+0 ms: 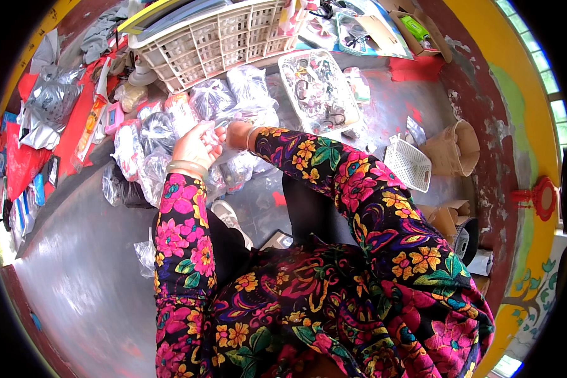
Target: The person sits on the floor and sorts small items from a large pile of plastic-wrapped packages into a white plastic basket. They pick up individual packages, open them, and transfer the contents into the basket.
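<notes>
My left hand (194, 145), with a pale bangle at its wrist, has its fingers curled inward. Close beside it, my right hand (237, 135) is closed, its fingertips partly hidden. The two hands nearly meet over a clear plastic bag (258, 115), and both appear to pinch its plastic. Around them lies a heap of clear bags: one with dark contents (158, 131) to the left, another dark-filled bag (211, 99) behind, and a bag with mixed contents (237, 171) just below my right hand. What the pinched bag holds is hard to make out.
A large cream plastic crate (227, 41) stands behind the heap. Right of it sits a white tray (355, 112) of small glossy items. Farther right are a white basket (408, 165) and a brown paper bag (455, 150). Red sheets and packages (50, 104) lie left. My shoe (231, 220) is below.
</notes>
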A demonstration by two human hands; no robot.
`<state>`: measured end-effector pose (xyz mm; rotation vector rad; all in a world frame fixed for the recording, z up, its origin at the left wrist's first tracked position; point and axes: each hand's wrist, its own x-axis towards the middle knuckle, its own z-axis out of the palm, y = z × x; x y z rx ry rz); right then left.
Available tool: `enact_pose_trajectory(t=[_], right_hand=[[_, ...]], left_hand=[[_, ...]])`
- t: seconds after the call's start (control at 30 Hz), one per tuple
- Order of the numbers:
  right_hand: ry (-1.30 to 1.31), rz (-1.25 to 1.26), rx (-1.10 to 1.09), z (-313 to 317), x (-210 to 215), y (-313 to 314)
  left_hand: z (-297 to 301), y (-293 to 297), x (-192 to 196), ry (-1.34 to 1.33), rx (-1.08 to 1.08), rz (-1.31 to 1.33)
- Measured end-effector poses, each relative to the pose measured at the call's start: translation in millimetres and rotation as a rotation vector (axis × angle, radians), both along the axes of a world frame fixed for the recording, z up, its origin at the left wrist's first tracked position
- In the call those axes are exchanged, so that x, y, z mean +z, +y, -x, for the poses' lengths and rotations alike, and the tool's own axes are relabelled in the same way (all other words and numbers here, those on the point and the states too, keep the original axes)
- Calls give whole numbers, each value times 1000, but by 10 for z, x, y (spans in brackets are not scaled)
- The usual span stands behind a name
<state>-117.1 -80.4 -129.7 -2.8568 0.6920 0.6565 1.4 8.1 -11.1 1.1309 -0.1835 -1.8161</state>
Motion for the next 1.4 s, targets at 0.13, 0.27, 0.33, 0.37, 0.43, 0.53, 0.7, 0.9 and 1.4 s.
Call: enact_pose_trajectory(t=[0.13,0.27,0.33,0.37,0.43,0.53,0.7,0.9,1.4], right_hand=[[-254,-636,-587,148,708,-83],[-782,-731,-883,803,1130,-214],[-798,-610,-1006,1356,885,-523],[-701,-508,-1049,1659,802,-634],[-277,293,-166,2102,727,-638],[-57,391,-306,2717,314,-578],[-215,-53,-907,2407,113,-359],[75,-12,-886,2279,-120,-351],[-301,141,-972,2543,367,-311]], left_hand=[[-105,55,15,-21,36,-17],[-216,145,54,-58,49,-25],[-173,114,79,-49,42,-16],[-154,99,97,-41,39,-9],[-203,125,77,-45,46,-13],[-26,6,-42,-4,-2,-3],[-185,108,31,-1,43,14],[-175,73,-41,-4,31,10],[-173,83,-20,-9,49,7]])
